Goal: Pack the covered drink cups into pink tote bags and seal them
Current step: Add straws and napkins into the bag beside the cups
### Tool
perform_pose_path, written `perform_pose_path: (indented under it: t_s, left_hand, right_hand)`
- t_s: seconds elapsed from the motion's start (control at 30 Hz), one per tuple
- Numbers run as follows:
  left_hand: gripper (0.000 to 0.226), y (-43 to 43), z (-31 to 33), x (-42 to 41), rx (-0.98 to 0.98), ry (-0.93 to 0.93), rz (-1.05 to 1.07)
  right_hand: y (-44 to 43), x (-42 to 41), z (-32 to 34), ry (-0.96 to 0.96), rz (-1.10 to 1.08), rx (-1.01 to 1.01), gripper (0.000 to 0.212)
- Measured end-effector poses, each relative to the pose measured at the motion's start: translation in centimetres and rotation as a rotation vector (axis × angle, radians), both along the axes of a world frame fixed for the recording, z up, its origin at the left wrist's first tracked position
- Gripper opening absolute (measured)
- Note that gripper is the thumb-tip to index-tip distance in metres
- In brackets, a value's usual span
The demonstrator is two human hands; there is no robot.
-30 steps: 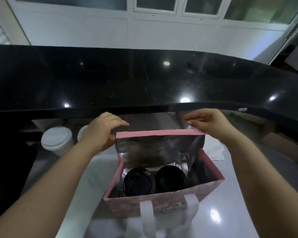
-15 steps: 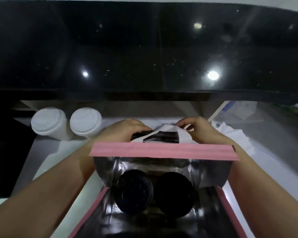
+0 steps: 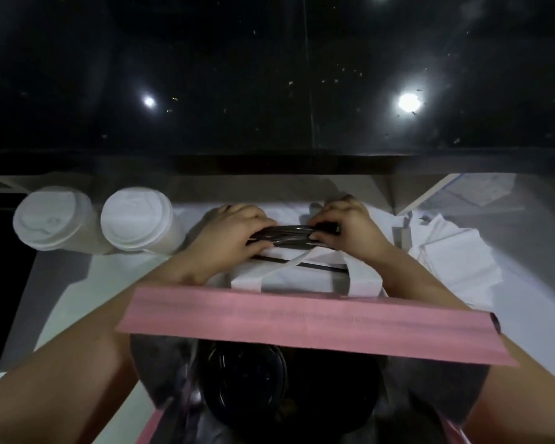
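Note:
An open pink tote bag [image 3: 302,322] with a silver lining stands right under me. A cup with a black lid [image 3: 244,379] sits inside it; a second dark lid to its right is mostly hidden by the rim. Beyond the bag lies a flat folded bag with white handles [image 3: 302,274]. My left hand [image 3: 234,238] and my right hand [image 3: 350,229] both reach past the pink rim. Each grips an end of that flat bag's dark shiny top edge [image 3: 282,235]. Two cups with white lids [image 3: 55,216] [image 3: 135,216] stand at the back left.
A raised black glossy counter [image 3: 269,75] runs across the back above the white work surface. A loose pile of white bags or paper [image 3: 455,251] lies at the right. My forearms pass on both sides of the pink bag.
My head has leaned forward and down over the pink bag. Both hands left its raised rim, moved beyond it, and now grip the flat bag's dark shiny edge.

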State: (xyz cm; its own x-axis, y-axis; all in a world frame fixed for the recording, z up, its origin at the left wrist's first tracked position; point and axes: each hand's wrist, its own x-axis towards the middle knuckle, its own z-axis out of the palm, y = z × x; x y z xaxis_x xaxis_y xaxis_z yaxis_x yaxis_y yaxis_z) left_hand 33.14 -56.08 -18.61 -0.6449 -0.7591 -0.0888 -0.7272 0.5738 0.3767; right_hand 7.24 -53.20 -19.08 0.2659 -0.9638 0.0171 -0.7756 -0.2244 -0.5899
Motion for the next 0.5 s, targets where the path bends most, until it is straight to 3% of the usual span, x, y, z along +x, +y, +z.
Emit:
perform_pose_path:
  t_s: [0.33,0.5]
  left_hand:
    - [0.015,-1.3,0.6,-1.6,0.017,0.113,0.099]
    - [0.014,-1.1,1.0,-1.8,-0.05,0.175,0.123]
  right_hand:
    - [-0.8,0.6,0.2,0.046,-0.047,0.051,0.009]
    - [-0.6,0.7,0.7,0.077,-0.062,-0.058,0.014]
